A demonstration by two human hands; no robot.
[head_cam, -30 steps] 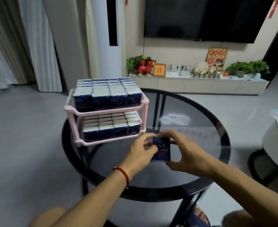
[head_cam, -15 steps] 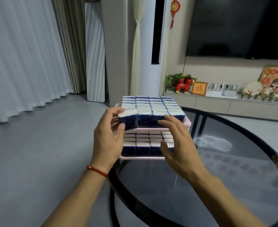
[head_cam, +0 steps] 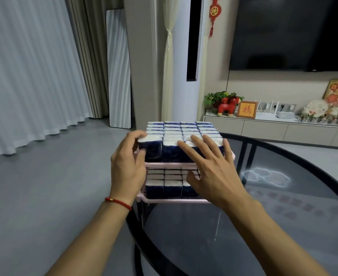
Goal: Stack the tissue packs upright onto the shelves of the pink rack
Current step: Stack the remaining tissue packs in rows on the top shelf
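A two-shelf pink rack (head_cam: pixel 170 200) stands on the left part of a round dark glass table (head_cam: pixel 283 226). Both shelves are packed with upright blue-and-white tissue packs (head_cam: pixel 184 129). My left hand (head_cam: pixel 127 168) grips the front-left tissue pack (head_cam: pixel 151 145) of the top shelf, thumb on its front, fingers over its top. My right hand (head_cam: pixel 212 172) lies flat with spread fingers against the front packs of the top shelf, palm covering the rack's right front.
A low TV cabinet (head_cam: pixel 273 128) with plants, a red figurine and a framed picture runs along the far wall under a dark TV (head_cam: pixel 291 32). Curtains (head_cam: pixel 31 76) hang at the left over grey floor.
Both hands lifted a tissue pack from the table to the rack. The left hand has set it lower into the top shelf's front-left corner; the right hand spread over the front row.
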